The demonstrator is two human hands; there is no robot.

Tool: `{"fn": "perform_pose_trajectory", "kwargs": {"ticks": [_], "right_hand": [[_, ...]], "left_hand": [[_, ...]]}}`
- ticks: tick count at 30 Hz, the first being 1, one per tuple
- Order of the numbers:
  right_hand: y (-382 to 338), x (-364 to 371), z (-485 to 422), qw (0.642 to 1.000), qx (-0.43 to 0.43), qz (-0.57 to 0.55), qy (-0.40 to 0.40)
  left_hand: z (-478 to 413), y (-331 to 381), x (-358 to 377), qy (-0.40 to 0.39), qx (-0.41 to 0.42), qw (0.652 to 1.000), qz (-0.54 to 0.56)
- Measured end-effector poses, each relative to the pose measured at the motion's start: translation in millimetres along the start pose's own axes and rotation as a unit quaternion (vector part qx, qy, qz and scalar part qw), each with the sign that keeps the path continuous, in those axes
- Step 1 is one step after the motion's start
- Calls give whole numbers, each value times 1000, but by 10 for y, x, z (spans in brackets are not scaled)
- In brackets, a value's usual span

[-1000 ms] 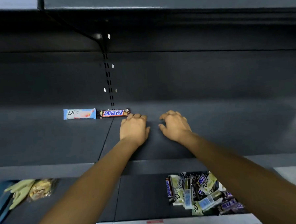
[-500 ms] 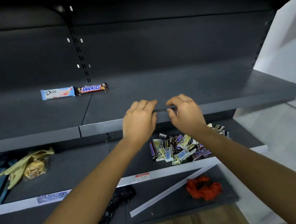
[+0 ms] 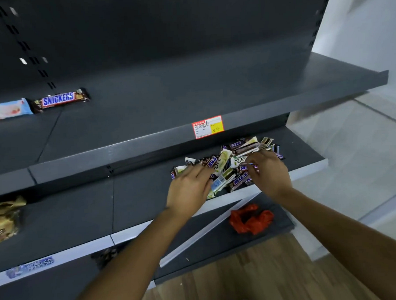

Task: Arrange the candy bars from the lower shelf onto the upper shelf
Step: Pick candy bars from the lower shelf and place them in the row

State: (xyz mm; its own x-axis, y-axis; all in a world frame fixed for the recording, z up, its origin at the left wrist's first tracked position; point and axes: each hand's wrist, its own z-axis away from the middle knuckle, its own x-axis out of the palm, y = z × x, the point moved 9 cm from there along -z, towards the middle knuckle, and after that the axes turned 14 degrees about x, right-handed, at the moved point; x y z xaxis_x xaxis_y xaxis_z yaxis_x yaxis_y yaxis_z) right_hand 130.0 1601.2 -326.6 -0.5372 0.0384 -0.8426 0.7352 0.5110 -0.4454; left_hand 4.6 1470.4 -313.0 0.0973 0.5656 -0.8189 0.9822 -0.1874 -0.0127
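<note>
The left hand (image 3: 190, 189) lays fairly straight fingers on the heap of candy bars (image 3: 225, 171) on the lower shelf (image 3: 137, 199), likely sorting for the next pick. The right hand (image 3: 268, 172) curls its fingertips over wrappers; whether it pinches one I cannot tell. Up and left of both hands, a Snickers bar (image 3: 60, 99) and a Dove bar (image 3: 4, 110) start the upper shelf's (image 3: 189, 99) row.

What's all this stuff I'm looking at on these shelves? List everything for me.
Snickers bar: one, brown, upper shelf, left.
Dove bar: one, pale blue, left of it.
Candy bars: a pile, mixed colours, lower shelf, right.
Price label: one, red and yellow, upper shelf's front edge.
Snack bag: one, yellowish, lower shelf, left.
Plastic bag: one, red, bottom shelf.
Strip: one, white, bottom shelf, slantwise.
Left hand, right hand: two, at the pile.
</note>
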Motion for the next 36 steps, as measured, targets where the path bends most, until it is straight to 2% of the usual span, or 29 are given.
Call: {"fn": "perform_pose_trajectory", "kwargs": {"ticks": [4, 8, 13, 19, 25, 31, 36], "right_hand": [[400, 468, -174, 998, -19, 0, -55], [734, 1018, -371, 988, -34, 59, -136], [945, 1627, -551, 951, -76, 170, -248], [1062, 2142, -615, 918, -123, 225, -302], [1103, 2321, -608, 920, -115, 229, -298], [1123, 2336, -617, 927, -92, 222, -287], [1107, 2314, -593, 926, -90, 230, -286]], "left_hand": [[-71, -74, 634, -31, -53, 998, 33], [-134, -172, 1315, -106, -110, 988, 34], [-95, -355, 2057, -197, -191, 961, 26], [41, -562, 2606, -291, -233, 928, -8], [187, -677, 2876, -320, -267, 909, 19], [185, -753, 2854, -301, -280, 911, 13], [234, -724, 2922, -329, -297, 896, 16]]}}
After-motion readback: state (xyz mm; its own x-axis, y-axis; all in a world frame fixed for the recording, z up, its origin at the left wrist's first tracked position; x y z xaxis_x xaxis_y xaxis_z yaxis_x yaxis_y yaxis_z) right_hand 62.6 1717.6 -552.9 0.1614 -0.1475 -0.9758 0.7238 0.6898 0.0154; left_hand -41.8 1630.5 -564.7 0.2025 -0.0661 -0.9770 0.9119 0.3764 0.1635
